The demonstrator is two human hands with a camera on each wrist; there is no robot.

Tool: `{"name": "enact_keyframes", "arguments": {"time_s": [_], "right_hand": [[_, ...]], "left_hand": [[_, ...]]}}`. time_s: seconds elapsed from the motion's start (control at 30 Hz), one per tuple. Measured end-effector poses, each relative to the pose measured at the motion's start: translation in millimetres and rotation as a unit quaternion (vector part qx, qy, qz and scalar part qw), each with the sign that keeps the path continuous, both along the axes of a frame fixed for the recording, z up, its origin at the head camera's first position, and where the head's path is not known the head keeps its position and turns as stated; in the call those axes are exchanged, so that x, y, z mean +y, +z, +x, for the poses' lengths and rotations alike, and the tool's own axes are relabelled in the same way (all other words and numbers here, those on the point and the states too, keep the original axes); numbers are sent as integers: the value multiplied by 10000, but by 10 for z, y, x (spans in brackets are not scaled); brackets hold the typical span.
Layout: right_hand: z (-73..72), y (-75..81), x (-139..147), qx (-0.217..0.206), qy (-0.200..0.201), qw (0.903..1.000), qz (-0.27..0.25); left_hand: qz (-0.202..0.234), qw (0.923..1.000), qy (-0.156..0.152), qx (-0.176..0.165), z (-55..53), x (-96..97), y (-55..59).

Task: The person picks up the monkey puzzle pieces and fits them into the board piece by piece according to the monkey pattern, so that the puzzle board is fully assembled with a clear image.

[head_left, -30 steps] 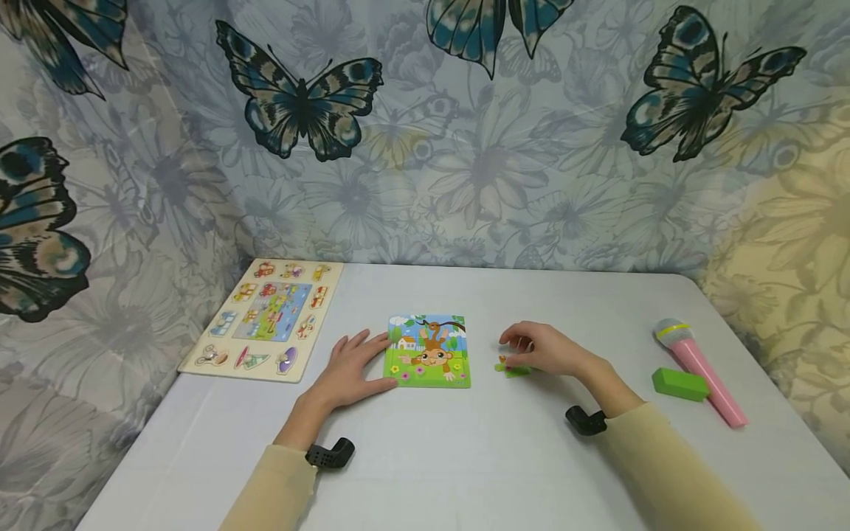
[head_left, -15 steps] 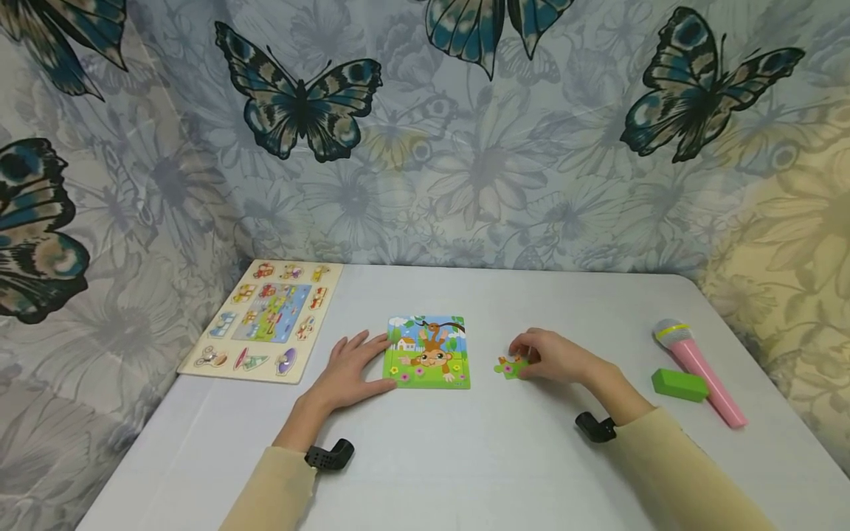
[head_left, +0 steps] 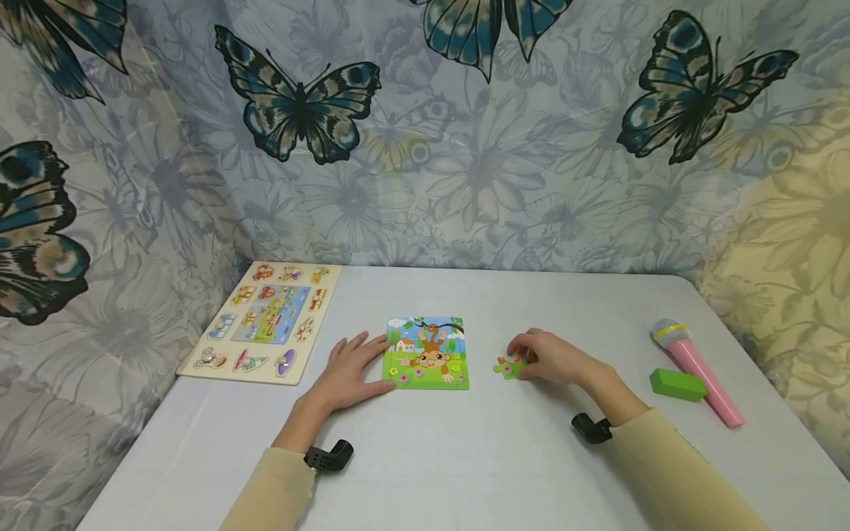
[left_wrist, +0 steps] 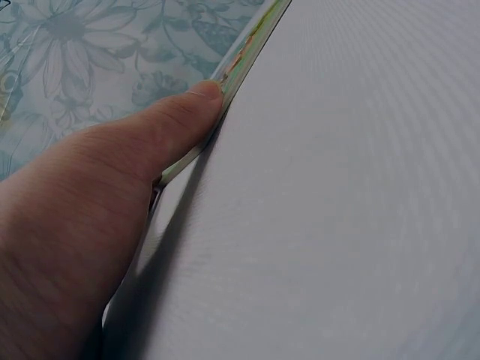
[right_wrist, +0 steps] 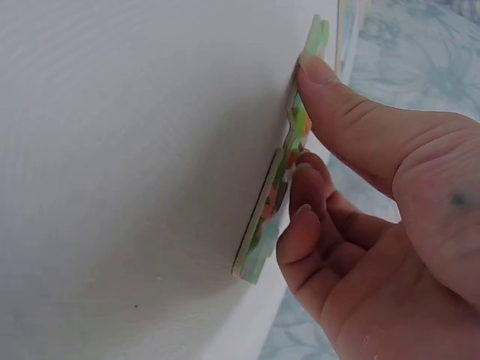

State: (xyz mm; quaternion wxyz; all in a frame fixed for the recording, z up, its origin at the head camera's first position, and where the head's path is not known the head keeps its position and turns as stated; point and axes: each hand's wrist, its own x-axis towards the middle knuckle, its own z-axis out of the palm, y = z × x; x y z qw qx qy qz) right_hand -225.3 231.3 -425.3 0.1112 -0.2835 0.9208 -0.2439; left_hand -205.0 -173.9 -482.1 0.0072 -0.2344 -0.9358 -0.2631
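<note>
In the head view a square monkey jigsaw puzzle lies mid-table. My left hand rests flat beside it, fingers spread, with the thumb on its lower left corner and a fingertip at its left edge. The left wrist view shows the thumb on the board's thin edge. To the right of the puzzle, my right hand grips small green jigsaw pieces low at the table. In the right wrist view its thumb presses one jigsaw piece, while curled fingertips meet a second piece.
At the far left lies a wooden picture board. On the right a pink toy microphone lies beside a green block. The white table meets a butterfly-patterned cloth at its back edge.
From one second ago, my right hand has shifted slightly right and toward me, uncovering more of the green pieces. My left hand and the monkey puzzle have stayed in place.
</note>
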Motion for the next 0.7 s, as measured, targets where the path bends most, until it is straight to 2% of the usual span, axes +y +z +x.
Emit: {"name": "enact_keyframes", "arguments": {"time_s": [0.27,0.5,0.7], "right_hand": [[0,-20,26,-17,-161,9998,-64],[-5,-62,65,202,-157,9993,-259],[-13,-48,106,-36,-109,9989,-458]], "left_hand": [[-5,10000,-16,13,-12,7,7],[-34,10000,-24,-3,-5,18,33],[4,10000,-42,33,-1,16,35]]}}
